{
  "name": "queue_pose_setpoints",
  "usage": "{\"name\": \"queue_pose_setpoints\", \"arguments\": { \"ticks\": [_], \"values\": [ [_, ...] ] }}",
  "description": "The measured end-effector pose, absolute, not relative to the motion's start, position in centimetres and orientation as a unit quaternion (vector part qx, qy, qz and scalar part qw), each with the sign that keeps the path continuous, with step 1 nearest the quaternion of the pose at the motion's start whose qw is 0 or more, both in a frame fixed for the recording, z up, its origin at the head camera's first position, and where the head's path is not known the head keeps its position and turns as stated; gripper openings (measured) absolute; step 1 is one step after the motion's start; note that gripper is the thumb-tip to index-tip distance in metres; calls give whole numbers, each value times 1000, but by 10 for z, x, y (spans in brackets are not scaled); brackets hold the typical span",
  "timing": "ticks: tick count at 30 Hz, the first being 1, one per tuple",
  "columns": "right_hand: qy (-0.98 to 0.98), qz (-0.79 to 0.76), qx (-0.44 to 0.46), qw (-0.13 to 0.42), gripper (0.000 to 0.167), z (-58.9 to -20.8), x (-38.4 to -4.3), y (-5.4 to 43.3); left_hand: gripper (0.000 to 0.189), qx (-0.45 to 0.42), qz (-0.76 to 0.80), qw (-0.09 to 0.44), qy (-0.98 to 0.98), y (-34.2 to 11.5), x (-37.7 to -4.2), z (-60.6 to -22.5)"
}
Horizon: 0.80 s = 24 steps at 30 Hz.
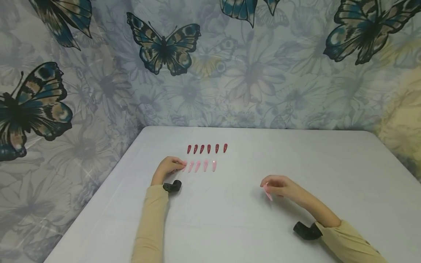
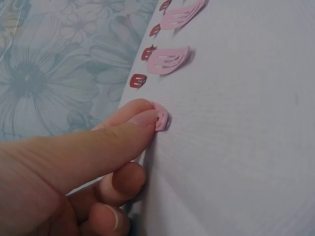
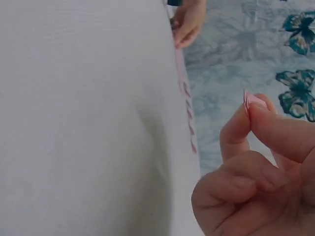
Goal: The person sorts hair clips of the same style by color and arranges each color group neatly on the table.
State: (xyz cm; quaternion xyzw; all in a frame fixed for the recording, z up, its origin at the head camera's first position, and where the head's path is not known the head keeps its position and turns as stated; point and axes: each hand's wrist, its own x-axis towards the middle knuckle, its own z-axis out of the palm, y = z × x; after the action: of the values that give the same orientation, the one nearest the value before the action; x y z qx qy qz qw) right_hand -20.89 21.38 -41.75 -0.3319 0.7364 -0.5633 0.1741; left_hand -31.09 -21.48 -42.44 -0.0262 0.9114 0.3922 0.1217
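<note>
Between thumb and index finger, my left hand (image 1: 169,166) pinches a pink snap hair clip (image 2: 161,118) at the left end of the pink row on the table. More pink hair clips (image 1: 205,165) lie to its right in a line. Behind them runs a row of several red hair clips (image 1: 208,148). Over to the right, my right hand (image 1: 281,186) holds another pink hair clip (image 1: 268,193) above the table, pinched by thumb and index finger. In the right wrist view only part of that clip (image 3: 255,101) shows past the fingertips; its other fingers are curled in.
A white table (image 1: 230,226) spreads beneath both hands. Its far edge meets a backdrop (image 1: 256,98) printed with flowers and butterflies. A black wrist camera (image 1: 172,186) sits on the left wrist and another dark camera (image 1: 307,231) on the right.
</note>
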Motion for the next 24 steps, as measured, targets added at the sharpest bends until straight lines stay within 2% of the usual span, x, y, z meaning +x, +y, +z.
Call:
{"name": "queue_pose_setpoints", "arguments": {
  "ticks": [6,15,24],
  "values": [
    [763,-543,-278,213,30,-421,-216,209,25,-26,396,116,910,-216,-311,-424],
    [791,-509,-291,175,18,-418,-232,195,22,-32,397,124,909,-216,-313,-428],
    [794,-506,-288,176,14,-421,-245,180,23,-32,389,123,912,-215,-311,-426]
  ]
}}
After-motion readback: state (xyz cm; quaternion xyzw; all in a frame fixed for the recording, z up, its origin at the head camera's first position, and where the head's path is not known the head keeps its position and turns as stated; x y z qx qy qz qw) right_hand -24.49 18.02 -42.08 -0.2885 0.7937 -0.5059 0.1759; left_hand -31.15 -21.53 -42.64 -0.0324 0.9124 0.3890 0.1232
